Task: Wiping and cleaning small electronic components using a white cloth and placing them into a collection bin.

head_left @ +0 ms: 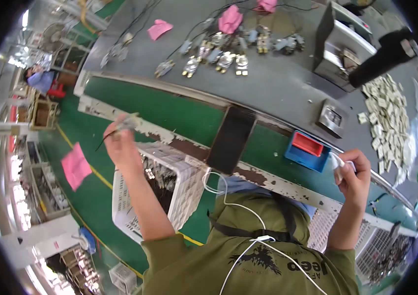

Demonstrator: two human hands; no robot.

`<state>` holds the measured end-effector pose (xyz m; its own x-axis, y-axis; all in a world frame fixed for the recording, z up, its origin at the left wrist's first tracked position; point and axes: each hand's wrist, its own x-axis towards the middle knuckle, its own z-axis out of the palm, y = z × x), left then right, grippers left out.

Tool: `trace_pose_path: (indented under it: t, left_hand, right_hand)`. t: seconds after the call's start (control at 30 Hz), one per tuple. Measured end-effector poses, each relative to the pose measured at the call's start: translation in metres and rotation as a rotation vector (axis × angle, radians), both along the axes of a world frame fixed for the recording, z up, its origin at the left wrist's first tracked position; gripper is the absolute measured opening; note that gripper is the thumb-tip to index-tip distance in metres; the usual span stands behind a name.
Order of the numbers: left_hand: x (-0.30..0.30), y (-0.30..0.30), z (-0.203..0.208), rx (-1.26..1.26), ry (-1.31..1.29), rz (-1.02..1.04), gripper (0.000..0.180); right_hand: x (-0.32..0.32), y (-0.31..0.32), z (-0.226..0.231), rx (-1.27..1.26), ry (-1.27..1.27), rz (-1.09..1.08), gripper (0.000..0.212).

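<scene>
My left hand (120, 147) is raised over the white basket at left. Its fingers close on a small metal part with a dark wire (128, 122), blurred by motion. My right hand (355, 174) is at the table's near edge, just right of the blue tray (308, 164). Its fingers are curled, with white coverings or white material at the tips (337, 161); I cannot tell whether anything is between them. Several similar metal parts with wires (224, 60) lie on the grey table ahead. A dark phone-like slab (231, 140) rests at the table's edge between my hands.
A white basket (189, 189) holding wired parts stands below my left arm. A red box (307, 143) sits inside the blue tray. Right of it are a metal fixture (333, 118), a machine (336, 54) and many pale pieces (385, 118). A pink sheet (75, 166) shows above the green floor.
</scene>
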<state>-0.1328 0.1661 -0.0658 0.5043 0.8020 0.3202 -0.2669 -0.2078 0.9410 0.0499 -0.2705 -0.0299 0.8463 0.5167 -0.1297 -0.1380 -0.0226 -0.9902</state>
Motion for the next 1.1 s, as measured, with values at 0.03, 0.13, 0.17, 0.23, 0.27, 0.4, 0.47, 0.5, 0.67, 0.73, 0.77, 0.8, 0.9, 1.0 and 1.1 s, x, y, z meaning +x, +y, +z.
trace_pose_path:
  t: [0.03, 0.13, 0.17, 0.23, 0.27, 0.4, 0.47, 0.5, 0.67, 0.73, 0.77, 0.8, 0.9, 1.0, 1.1]
  left_hand:
    - [-0.029, 0.032, -0.011, -0.041, -0.02, 0.186, 0.036]
    - [-0.16, 0.104, -0.089, -0.32, 0.003, 0.425, 0.032]
    - [-0.189, 0.108, -0.117, -0.44, -0.04, 0.465, 0.031]
    - [-0.211, 0.089, -0.161, -0.578, -0.046, 0.448, 0.036]
    - [-0.217, 0.08, -0.175, -0.628, -0.021, 0.483, 0.037]
    - [-0.212, 0.065, -0.208, -0.876, 0.084, 0.474, 0.044]
    - [-0.207, 0.066, -0.213, -1.053, 0.241, 0.347, 0.043]
    - [-0.197, 0.066, -0.222, -1.215, 0.418, 0.199, 0.043]
    - [-0.309, 0.148, -0.222, 0.164, 1.24, 0.325, 0.042]
    - [-0.26, 0.167, -0.225, 0.459, 1.11, 0.615, 0.039]
    - [-0.154, 0.1, -0.183, 0.196, 0.751, 0.675, 0.04]
    - [-0.167, 0.137, -0.172, 0.249, 0.844, 0.609, 0.038]
    - [-0.116, 0.134, -0.154, 0.299, 0.53, 0.476, 0.038]
    - [-0.045, 0.068, -0.103, 0.31, 0.481, 0.344, 0.04]
    - [-0.026, 0.058, -0.095, 0.297, 0.459, 0.186, 0.041]
  right_hand:
    - [0.001, 0.002, -0.004, -0.006, 0.021, -0.001, 0.018]
    - [0.007, 0.009, -0.029, 0.01, 0.134, -0.046, 0.02]
    - [-0.003, 0.005, -0.016, 0.026, 0.088, -0.047, 0.02]
    - [0.003, 0.008, -0.021, -0.036, 0.119, -0.081, 0.017]
    - [0.006, 0.011, -0.02, -0.047, 0.145, -0.056, 0.016]
    - [0.01, 0.009, -0.026, -0.06, 0.088, -0.107, 0.014]
    - [0.008, -0.004, -0.021, -0.093, 0.026, -0.17, 0.015]
    - [0.006, -0.021, -0.017, -0.133, -0.034, -0.246, 0.015]
    - [0.012, -0.001, -0.002, -0.197, -0.274, -0.12, 0.024]
    - [0.019, -0.012, 0.004, -0.298, -0.468, -0.203, 0.022]
    - [0.025, -0.039, -0.003, -0.38, -0.483, -0.28, 0.022]
    - [0.037, -0.051, -0.003, -0.433, -0.641, -0.364, 0.023]
    - [0.08, -0.09, -0.001, -0.694, -0.919, -0.583, 0.026]
    - [0.123, -0.138, 0.001, -0.911, -0.894, -0.662, 0.031]
    - [0.15, -0.162, -0.01, -1.182, -0.945, -0.646, 0.042]
